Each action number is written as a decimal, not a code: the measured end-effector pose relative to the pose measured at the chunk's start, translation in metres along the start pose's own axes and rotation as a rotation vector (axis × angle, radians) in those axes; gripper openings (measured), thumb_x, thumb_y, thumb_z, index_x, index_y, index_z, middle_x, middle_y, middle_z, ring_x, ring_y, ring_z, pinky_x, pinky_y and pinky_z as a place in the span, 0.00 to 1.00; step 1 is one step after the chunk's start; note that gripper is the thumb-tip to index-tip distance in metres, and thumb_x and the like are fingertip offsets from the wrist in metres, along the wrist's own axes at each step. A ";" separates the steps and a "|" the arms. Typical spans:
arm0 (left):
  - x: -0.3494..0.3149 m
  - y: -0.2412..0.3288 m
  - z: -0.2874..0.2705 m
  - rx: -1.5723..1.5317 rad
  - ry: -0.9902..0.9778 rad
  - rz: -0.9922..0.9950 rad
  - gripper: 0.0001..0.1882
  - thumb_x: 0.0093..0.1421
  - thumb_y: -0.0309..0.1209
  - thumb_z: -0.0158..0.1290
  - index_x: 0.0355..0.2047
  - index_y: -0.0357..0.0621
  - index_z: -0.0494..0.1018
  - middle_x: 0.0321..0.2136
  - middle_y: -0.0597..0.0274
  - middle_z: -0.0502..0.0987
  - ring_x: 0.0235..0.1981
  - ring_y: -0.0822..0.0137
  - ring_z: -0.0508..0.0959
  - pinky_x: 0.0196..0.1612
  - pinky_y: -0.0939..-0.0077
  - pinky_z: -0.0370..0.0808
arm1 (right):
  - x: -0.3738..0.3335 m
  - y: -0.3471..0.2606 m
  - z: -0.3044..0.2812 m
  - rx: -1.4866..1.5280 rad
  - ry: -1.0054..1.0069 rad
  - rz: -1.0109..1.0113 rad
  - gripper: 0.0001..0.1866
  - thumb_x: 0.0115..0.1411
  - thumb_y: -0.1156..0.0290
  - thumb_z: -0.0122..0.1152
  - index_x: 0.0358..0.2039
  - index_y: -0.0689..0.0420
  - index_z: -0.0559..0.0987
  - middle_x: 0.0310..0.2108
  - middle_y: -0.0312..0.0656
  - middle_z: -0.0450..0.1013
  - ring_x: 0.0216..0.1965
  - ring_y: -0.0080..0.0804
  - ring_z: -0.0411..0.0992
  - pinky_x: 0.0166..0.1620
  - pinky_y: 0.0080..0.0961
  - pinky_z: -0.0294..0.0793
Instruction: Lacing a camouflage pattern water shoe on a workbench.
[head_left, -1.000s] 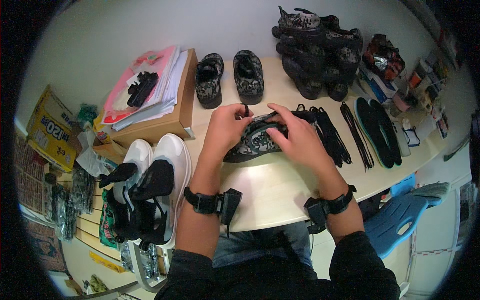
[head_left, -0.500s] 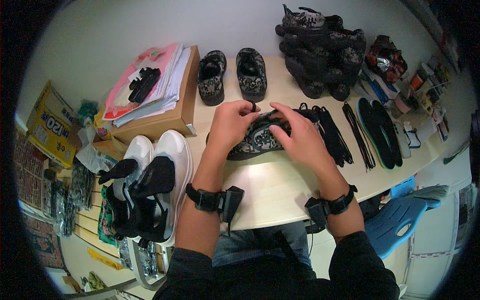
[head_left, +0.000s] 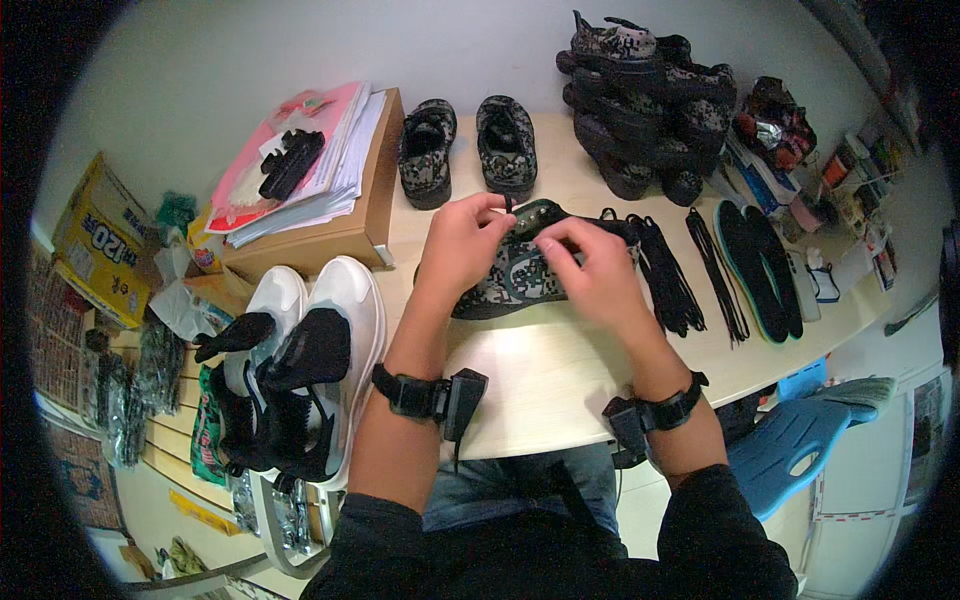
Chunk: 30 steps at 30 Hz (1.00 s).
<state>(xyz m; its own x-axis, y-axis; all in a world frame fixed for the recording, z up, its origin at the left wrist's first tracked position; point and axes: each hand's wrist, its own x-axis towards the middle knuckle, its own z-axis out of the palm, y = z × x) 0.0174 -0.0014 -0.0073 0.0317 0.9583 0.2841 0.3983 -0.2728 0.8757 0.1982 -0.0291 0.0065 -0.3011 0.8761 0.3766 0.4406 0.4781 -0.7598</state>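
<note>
A black-and-grey camouflage shoe (head_left: 515,283) lies sideways on the table in front of me, its row of eyelets showing along the top opening. Over its left part, my left hand (head_left: 465,245) is closed, with thumb and forefinger pinching a short black piece that looks like a shoelace (head_left: 508,204). On the other side of the eyelets, my right hand (head_left: 595,265) has its fingers curled in and the thumb against them. Whatever its fingertips hold, if anything, is hidden. Both palms partly cover the shoe.
Bundled black shoelaces (head_left: 668,280) and a pair of insoles (head_left: 750,265) lie to the right. Behind stand two camouflage shoes (head_left: 507,145) and a shoe stack (head_left: 645,110). White-and-black sneakers (head_left: 345,300) and a cardboard box (head_left: 375,215) with papers are left. A blue chair (head_left: 790,455) stands beyond the right edge.
My right hand's fingers, outstretched before, have curled in, and the hand has moved slightly right. The shoe's eyelets now show between my hands. My left hand has lifted slightly, still pinching.
</note>
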 end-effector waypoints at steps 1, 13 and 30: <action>0.001 -0.001 0.001 -0.048 0.004 -0.031 0.14 0.54 0.24 0.56 0.41 0.32 0.75 0.28 0.58 0.80 0.27 0.75 0.76 0.32 0.80 0.72 | -0.001 -0.001 0.006 -0.061 0.039 -0.048 0.08 0.56 0.68 0.55 0.32 0.59 0.77 0.34 0.48 0.74 0.36 0.45 0.72 0.40 0.35 0.71; 0.001 -0.003 0.005 -0.129 0.063 0.023 0.12 0.53 0.25 0.56 0.36 0.29 0.75 0.24 0.56 0.80 0.24 0.76 0.76 0.27 0.80 0.71 | 0.007 0.016 0.030 -0.075 0.021 -0.111 0.12 0.57 0.65 0.54 0.35 0.60 0.78 0.38 0.47 0.73 0.42 0.46 0.70 0.45 0.38 0.68; 0.004 -0.010 -0.007 -0.698 -0.119 -0.076 0.15 0.59 0.28 0.53 0.45 0.34 0.70 0.34 0.56 0.77 0.36 0.68 0.77 0.44 0.78 0.72 | 0.006 0.025 -0.064 1.342 0.541 -0.044 0.09 0.53 0.70 0.49 0.21 0.63 0.72 0.23 0.46 0.70 0.31 0.37 0.68 0.50 0.36 0.67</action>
<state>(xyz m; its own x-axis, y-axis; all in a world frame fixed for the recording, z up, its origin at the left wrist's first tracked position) 0.0075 0.0050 -0.0124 0.1428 0.9688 0.2024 -0.2758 -0.1575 0.9482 0.2619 -0.0080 0.0239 0.1913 0.9239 0.3314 -0.7622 0.3525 -0.5429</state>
